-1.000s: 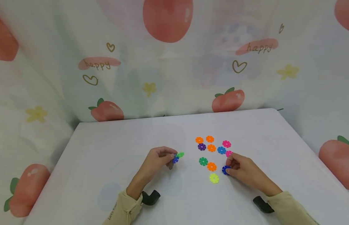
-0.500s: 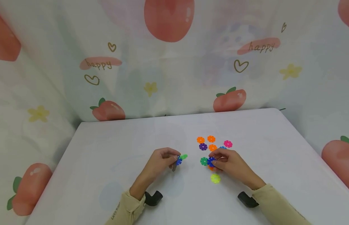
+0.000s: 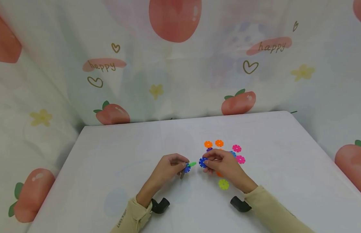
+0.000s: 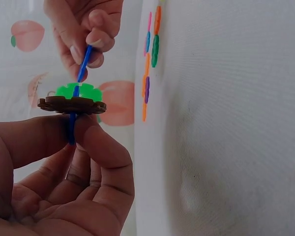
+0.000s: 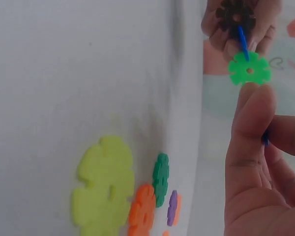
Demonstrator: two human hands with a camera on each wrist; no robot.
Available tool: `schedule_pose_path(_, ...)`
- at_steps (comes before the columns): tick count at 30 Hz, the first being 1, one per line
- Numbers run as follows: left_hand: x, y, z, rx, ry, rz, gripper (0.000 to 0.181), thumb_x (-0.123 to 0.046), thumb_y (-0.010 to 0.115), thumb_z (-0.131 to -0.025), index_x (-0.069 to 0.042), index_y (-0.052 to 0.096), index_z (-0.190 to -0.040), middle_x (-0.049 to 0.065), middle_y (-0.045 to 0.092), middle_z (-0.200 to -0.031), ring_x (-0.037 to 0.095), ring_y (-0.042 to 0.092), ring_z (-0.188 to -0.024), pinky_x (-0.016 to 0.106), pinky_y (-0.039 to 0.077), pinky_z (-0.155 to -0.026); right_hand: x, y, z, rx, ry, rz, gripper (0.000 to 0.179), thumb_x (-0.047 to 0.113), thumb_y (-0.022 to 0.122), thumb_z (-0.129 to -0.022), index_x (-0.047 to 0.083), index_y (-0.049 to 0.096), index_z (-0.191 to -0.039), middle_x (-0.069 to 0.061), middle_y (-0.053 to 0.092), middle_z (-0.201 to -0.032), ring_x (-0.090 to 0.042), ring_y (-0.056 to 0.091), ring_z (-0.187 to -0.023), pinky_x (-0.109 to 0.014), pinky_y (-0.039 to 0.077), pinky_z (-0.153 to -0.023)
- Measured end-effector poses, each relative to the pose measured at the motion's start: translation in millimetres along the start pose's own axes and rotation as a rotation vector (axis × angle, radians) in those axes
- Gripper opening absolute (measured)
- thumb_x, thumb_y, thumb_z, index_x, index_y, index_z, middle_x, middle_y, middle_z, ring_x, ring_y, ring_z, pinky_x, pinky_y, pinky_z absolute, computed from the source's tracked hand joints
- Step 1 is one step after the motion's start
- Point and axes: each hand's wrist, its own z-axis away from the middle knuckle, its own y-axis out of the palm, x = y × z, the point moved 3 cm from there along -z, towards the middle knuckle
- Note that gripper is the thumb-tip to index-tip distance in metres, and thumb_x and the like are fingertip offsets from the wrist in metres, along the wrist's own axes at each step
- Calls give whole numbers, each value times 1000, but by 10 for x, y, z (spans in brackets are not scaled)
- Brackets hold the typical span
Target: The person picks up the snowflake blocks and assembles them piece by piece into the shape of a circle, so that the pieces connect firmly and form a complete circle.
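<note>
Left hand (image 3: 168, 165) and right hand (image 3: 225, 165) over a white table (image 3: 133, 145)

Left hand: thumb and fingertips pinched together on a joined cluster of flat, round, notched plastic discs. Cluster comprises a blue disc (image 3: 187, 168), gripped at its edge; a brown disc (image 4: 71, 104), set crosswise on the blue; a bright green disc (image 3: 192, 164), toward the right hand. Position: raised above the middle of the table.

Right hand: thumb and fingertips pinched on a single blue notched disc (image 3: 202, 162). Position: raised, just beside the green end of the cluster, a narrow gap between them in the head view.

Loose on the table, between its middle and right edge, all round, notched, plastic: two orange discs (image 3: 208, 144) (image 3: 219, 143), nearest the far edge; two pink discs (image 3: 237, 148) (image 3: 240, 159), nearest the right edge; one light blue disc (image 3: 233, 153), beside the pinks, partly behind the right hand; one purple disc (image 3: 209, 149), partly covered likewise; one dark green disc (image 5: 161, 180), seen in the wrist views; one further orange disc (image 3: 219, 174), mostly hidden below the right hand; one yellow-green disc (image 3: 223, 184), farthest from the far edge.

Backdrop: pale cloth (image 3: 180, 74), fruit-printed, behind the far edge.
</note>
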Motion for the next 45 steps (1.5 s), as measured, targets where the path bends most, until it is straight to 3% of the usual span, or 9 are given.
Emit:
schedule_pose_path(9,10,4,-9,3,2,-14,15,-3,66,-104,4,74,-115,7,76,-100,17,67,-82,30,57,-77,62,105,-28,-14,-33,11,21,6,70,-103,-8,68,-118,-19,74,-95,-34,73,-77,-31,59,-73)
schedule_pose_path(16,11,0,0,5,24,-27,14,-3,67,-103,3,74,-114,7,76,-98,17,68,-81,32,58,-78,67,165,-47,-15,-43,10,19,2,69,-103,-9,67,-118,-17,75,-91,-36,74,-77,-30,61,-79)
schedule_pose_path(24,-17,12,16,-62,24,-38,13,2,67,-102,5,76,-111,7,77,-96,18,69,-78,32,58,-77,60,230,-83,-34,-46,-4,16,-2,67,-102,-11,67,-116,-21,73,-92,-34,75,-75,-30,62,-77)
schedule_pose_path(31,-11,36,14,-139,6,-111,12,2,68,-100,0,78,-106,3,75,-90,17,69,-76,33,59,-75,-6,286,-131,-50,-54,-45,17,-4,66,-102,-12,67,-117,-23,72,-94,-28,75,-74,-30,62,-77)
schedule_pose_path(39,35,-34,5,-12,-84,-174,11,-8,70,-101,-3,78,-106,2,75,-92,15,67,-80,31,57,-73,-66,334,-175,28,-41,-8,24,-2,63,-105,-11,69,-126,-17,74,-94,-30,73,-79,-27,60,-80)
schedule_pose_path(42,55,-63,2,11,-104,-224,14,-14,70,-103,-4,77,-109,1,73,-92,16,64,-79,31,53,-70,-51,343,-179,67,-40,21,27,1,62,-106,-10,69,-130,-16,75,-94,-31,73,-81,-28,59,-83)
schedule_pose_path(45,76,-82,-5,20,-98,-214,19,-19,70,-104,-4,77,-113,2,74,-96,16,64,-83,31,53,-73,-34,354,-179,102,-33,45,28,2,62,-106,-9,70,-131,-15,76,-92,-30,74,-80,-29,58,-85)
